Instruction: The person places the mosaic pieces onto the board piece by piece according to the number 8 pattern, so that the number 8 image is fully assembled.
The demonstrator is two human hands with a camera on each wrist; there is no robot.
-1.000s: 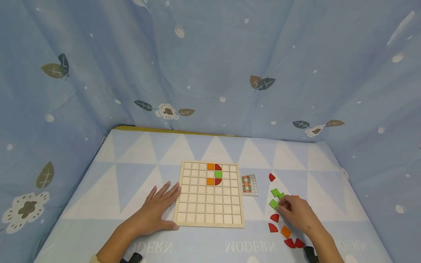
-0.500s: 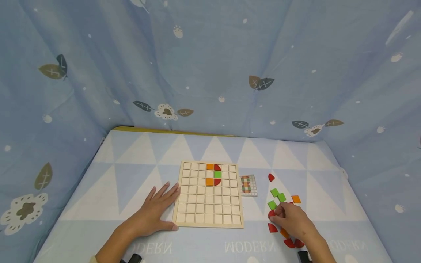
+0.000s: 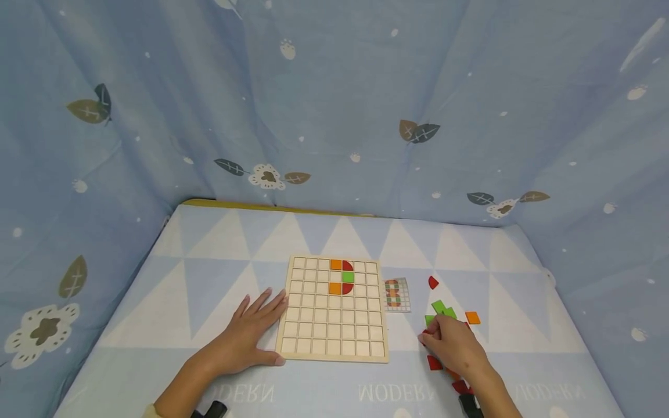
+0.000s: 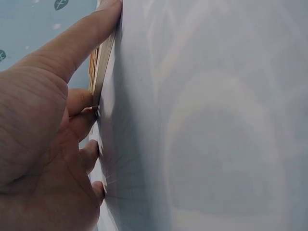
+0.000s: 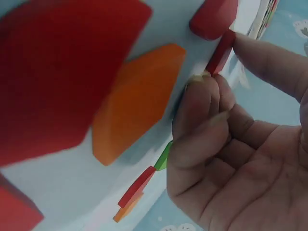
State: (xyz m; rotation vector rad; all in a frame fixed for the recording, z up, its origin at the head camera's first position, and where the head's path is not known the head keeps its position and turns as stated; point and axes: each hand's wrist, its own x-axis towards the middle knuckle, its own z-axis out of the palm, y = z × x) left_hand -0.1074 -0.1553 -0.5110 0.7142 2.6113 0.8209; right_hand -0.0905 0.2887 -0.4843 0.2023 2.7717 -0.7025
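Observation:
A wooden grid board [image 3: 312, 316] lies on the table, with two orange squares [image 3: 335, 265], two red quarter-circles [image 3: 347, 288] and a green square [image 3: 348, 277] set in its upper cells. My left hand [image 3: 243, 339] rests along the board's left side, fingers spread and fingertips at the edge; the thumb [image 4: 72, 41] reaches the near corner. To the right, my right hand [image 3: 457, 345] pinches a red quarter-circle piece [image 5: 223, 53] between thumb and fingers, low among the loose pieces. Green squares [image 3: 438, 306] lie just beyond its fingertips.
Beside the board's right edge is a small pattern card [image 3: 398, 294]. A lone red quarter-circle [image 3: 433, 283] and an orange square [image 3: 473, 318] lie further back; more red [image 3: 434, 363] and orange [image 5: 139, 101] pieces lie around the right wrist. Blue patterned cloth [image 3: 334, 116] hangs behind the table.
My right hand has moved from the green squares toward me and slightly left, uncovering an orange square, and has taken hold of a red quarter-circle. The left hand and board stay put.

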